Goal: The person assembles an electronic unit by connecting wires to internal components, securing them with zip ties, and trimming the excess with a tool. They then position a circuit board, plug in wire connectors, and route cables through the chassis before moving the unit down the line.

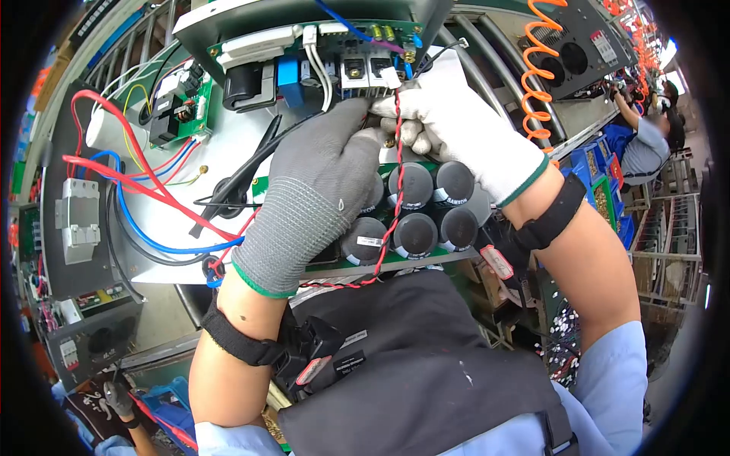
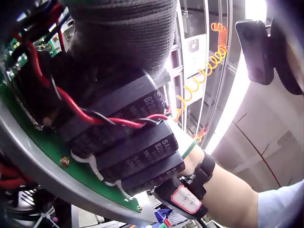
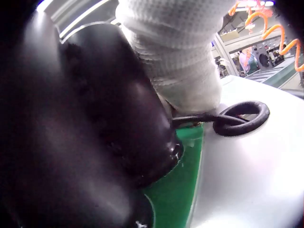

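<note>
In the head view my left hand [image 1: 327,167], in a grey glove, reaches over the capacitors [image 1: 414,235] to the edge of an upright circuit board [image 1: 350,45]. My right hand [image 1: 456,114], in a white glove, meets it there from the right with several fingers curled under. The fingertips come together just below the board's components; I cannot tell what they hold. A black cable [image 1: 247,171] runs up to the left hand. A twisted red-black wire [image 1: 397,182] hangs between the hands across the capacitors. Beside the white glove, the right wrist view shows a black ring [image 3: 242,118] with a thin black cable through it.
Thick red wires [image 1: 129,125] and a blue wire [image 1: 152,239] loop at the left of the metal case. A smaller green board [image 1: 186,106] stands behind them. An orange coiled hose [image 1: 536,76] hangs at the right, near rollers [image 1: 487,64]. Another person [image 1: 646,144] works farther right.
</note>
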Available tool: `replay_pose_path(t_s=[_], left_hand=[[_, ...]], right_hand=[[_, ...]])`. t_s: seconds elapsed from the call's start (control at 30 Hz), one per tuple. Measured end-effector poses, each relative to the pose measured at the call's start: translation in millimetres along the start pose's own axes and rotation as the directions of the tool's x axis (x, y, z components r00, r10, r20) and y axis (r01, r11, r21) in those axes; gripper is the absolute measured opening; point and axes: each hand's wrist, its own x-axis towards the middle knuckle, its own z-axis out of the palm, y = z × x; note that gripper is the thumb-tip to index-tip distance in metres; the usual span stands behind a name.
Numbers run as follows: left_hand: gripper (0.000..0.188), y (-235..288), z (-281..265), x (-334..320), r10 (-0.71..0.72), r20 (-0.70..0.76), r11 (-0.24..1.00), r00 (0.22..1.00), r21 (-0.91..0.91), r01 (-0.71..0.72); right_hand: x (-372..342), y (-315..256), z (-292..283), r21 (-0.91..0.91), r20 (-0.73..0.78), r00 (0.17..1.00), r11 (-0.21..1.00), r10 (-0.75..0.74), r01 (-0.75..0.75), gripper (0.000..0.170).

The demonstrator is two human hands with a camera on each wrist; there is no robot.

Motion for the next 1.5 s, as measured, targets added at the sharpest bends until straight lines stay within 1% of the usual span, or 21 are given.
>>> replay_pose_path(t_s=[0.1, 0.2, 0.23, 0.3, 0.43, 0.5, 0.67, 0.73, 0.87, 0.97, 1.03, 1.07, 1.13, 1.17, 1.27, 1.3, 1.33, 1.4, 1.43, 1.47, 1.5], left_hand=[[0.032, -6, 4, 1, 0.207, -0.034, 0.972, 0.978, 0.119, -0.202], [0.030, -10, 9, 1, 0.288, -0.101, 0.949, 0.952, 0.164, -0.269], [0.030, -7, 8, 1, 0.291, -0.105, 0.948, 0.951, 0.162, -0.273], [0.028, 3, 5, -1, 0.070, -0.047, 0.992, 0.996, 0.105, -0.064], [0.027, 3, 3, -2, 0.122, -0.047, 0.985, 0.991, 0.128, -0.115], [0.040, 4, -1, -1, 0.045, 0.046, 0.991, 0.998, 0.122, -0.051], [0.041, -4, 0, -2, 0.189, 0.087, 0.943, 0.978, 0.263, -0.206], [0.043, 0, 0, -3, 0.101, 0.016, 0.990, 0.995, 0.102, -0.102], [0.046, 0, 1, -4, 0.046, 0.004, 0.995, 0.999, 0.089, -0.046], [0.049, -11, 3, -4, 0.090, -0.001, 0.987, 0.996, 0.130, -0.089], [0.044, -20, 7, -5, 0.293, -0.032, 0.928, 0.956, 0.250, -0.276], [0.044, -12, 6, -4, 0.295, -0.027, 0.927, 0.955, 0.250, -0.280], [0.034, 10, 2, -5, -0.058, 0.008, 0.998, 0.998, -0.017, 0.058], [0.027, 5, 3, -7, 0.105, -0.024, 0.987, 0.994, 0.123, -0.101], [0.038, -7, 4, -5, 0.238, -0.058, 0.967, 0.969, 0.108, -0.231], [0.030, -17, 5, -1, 0.507, -0.057, 0.826, 0.860, 0.318, -0.466], [0.030, -20, 5, 0, 0.509, -0.051, 0.825, 0.859, 0.316, -0.469], [0.023, -20, 4, 0, 0.643, -0.013, 0.695, 0.766, 0.432, -0.575], [0.024, -15, 4, -2, 0.532, -0.021, 0.794, 0.846, 0.360, -0.490], [0.024, -9, 4, -3, 0.532, -0.020, 0.793, 0.847, 0.364, -0.489], [0.027, -2, 4, -4, 0.332, -0.046, 0.928, 0.942, 0.192, -0.318]], right_hand=[[-2, -5, -1, 0.071, 0.021, 0.997, 0.995, 0.072, -0.073, 0.014], [-3, -8, 0, 0.139, 0.061, 0.996, 0.987, 0.069, -0.077, 0.010], [-3, -8, 2, 0.138, 0.042, 0.996, 0.987, 0.074, -0.079, 0.010], [-3, -10, 3, 0.135, 0.018, 0.997, 0.988, 0.078, -0.079, 0.010], [-4, -10, 5, 0.124, -0.034, 0.996, 0.990, 0.077, -0.072, 0.010], [-4, -10, 7, 0.153, -0.067, 0.994, 0.985, 0.086, -0.075, 0.010], [0, -9, 4, 0.218, 0.069, 0.995, 0.972, 0.077, -0.091, 0.011], [2, -3, 6, 0.223, 0.012, 0.997, 0.972, 0.070, -0.071, 0.011], [0, -6, 7, 0.197, 0.011, 0.997, 0.977, 0.080, -0.081, 0.012], [-4, -10, 7, 0.160, -0.014, 0.996, 0.984, 0.083, -0.080, 0.015], [-4, -11, 5, 0.164, 0.002, 0.994, 0.980, 0.110, -0.109, 0.016], [-4, -9, 6, 0.158, -0.002, 0.996, 0.983, 0.093, -0.092, 0.018], [-2, -4, 7, 0.154, -0.013, 0.997, 0.985, 0.078, -0.075, 0.019], [2, -1, 7, 0.158, 0.002, 0.997, 0.985, 0.075, -0.074, 0.019], [5, 2, 4, 0.138, 0.054, 0.997, 0.989, 0.047, -0.054, 0.020], [1, 0, 6, 0.144, 0.039, 0.999, 0.989, 0.030, -0.035, 0.022], [-1, -1, 8, 0.150, 0.023, 1.000, 0.989, 0.013, -0.016, 0.023], [-3, -4, 9, 0.150, 0.020, 1.000, 0.989, -0.021, 0.017, 0.025], [-5, -8, 9, 0.117, -0.003, 1.000, 0.993, -0.014, 0.014, 0.024], [-8, -11, 10, 0.083, -0.025, 1.000, 0.996, -0.009, 0.012, 0.024], [-10, -12, 11, 0.085, -0.022, 1.000, 0.996, -0.013, 0.014, 0.024]])
